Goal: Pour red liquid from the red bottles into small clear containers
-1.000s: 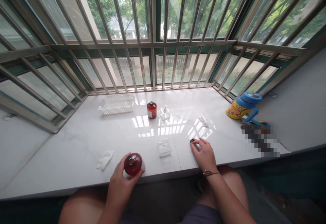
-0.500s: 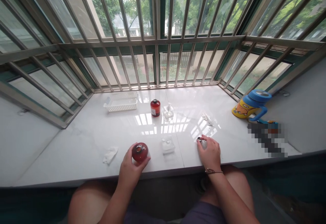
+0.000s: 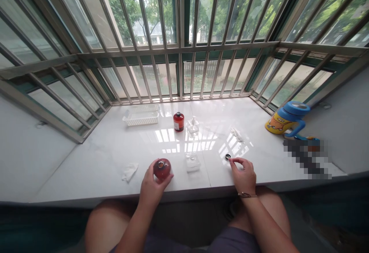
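Observation:
My left hand (image 3: 153,184) is wrapped around an uncapped reddish-brown glass bottle (image 3: 162,169) near the front edge of the white counter. The bottle's round open mouth faces up toward me. To the right, a small black ring-like bottle cap (image 3: 228,156) rests on the counter, its hollow side up. The thumb and forefinger of my right hand (image 3: 243,172) are pinched together at the cap's near rim. Between my hands stands a clear square glass container (image 3: 192,162). A crumpled white tissue (image 3: 130,172) lies left of the bottle.
Farther back are a second red-brown bottle (image 3: 178,121) with a dark top, another clear glass piece (image 3: 193,126) and a white plastic basket (image 3: 142,115). Crumpled white tissue (image 3: 237,134) lies at right, before a blue-and-yellow mug (image 3: 288,118). Metal window bars (image 3: 178,49) border the counter.
The cap now lies flat, and my right hand has drawn back slightly to the right, fingertips at its rim. My left hand still holds the bottle. The whole view has shifted a little.

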{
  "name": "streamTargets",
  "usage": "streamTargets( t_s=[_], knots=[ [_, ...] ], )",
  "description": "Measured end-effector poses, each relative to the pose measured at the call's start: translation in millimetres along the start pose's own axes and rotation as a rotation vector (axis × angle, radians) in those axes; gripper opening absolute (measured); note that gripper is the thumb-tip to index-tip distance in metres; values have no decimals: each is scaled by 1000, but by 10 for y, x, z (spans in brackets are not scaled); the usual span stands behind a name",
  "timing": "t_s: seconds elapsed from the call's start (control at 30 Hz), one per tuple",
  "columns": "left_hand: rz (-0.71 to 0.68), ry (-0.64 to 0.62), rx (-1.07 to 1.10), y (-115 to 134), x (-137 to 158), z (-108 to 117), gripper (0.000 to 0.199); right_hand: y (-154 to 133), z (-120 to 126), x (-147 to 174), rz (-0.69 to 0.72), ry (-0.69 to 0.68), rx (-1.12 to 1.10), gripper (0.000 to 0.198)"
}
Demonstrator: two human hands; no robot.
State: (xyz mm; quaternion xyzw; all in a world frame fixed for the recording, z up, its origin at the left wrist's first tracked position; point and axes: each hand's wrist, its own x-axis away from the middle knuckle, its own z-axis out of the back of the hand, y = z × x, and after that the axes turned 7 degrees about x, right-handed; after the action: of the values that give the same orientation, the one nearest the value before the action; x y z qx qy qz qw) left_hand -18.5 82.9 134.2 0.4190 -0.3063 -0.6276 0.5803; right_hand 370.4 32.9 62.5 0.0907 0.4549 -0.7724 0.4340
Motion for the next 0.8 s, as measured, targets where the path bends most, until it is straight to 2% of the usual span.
streamTargets(
  t_s=[0.3,0.4,0.47,0.57,0.63,0.7,0.77,0.8],
  knots=[
    [-2,7,-13,44,-2,8,72,-44,57,-30,-17,-21,-19,54],
    [10,3,-8,102,21,24,71,-179,187,22,52,-48,-41,45],
    [19,-17,11,146,74,22,71,-355,307,130,158,-117,-98,34],
    [17,-45,47,237,223,-17,73,-699,474,398,300,-330,-228,19],
    [-5,-80,71,326,360,-67,74,-928,547,608,348,-492,-301,32],
    [-43,-143,96,436,507,-130,75,-1121,581,799,372,-628,-350,62],
    [-90,-209,126,549,649,-200,77,-1263,589,942,385,-712,-408,80],
    [-111,-233,143,600,713,-236,78,-1313,588,991,382,-729,-443,82]
  ],
)
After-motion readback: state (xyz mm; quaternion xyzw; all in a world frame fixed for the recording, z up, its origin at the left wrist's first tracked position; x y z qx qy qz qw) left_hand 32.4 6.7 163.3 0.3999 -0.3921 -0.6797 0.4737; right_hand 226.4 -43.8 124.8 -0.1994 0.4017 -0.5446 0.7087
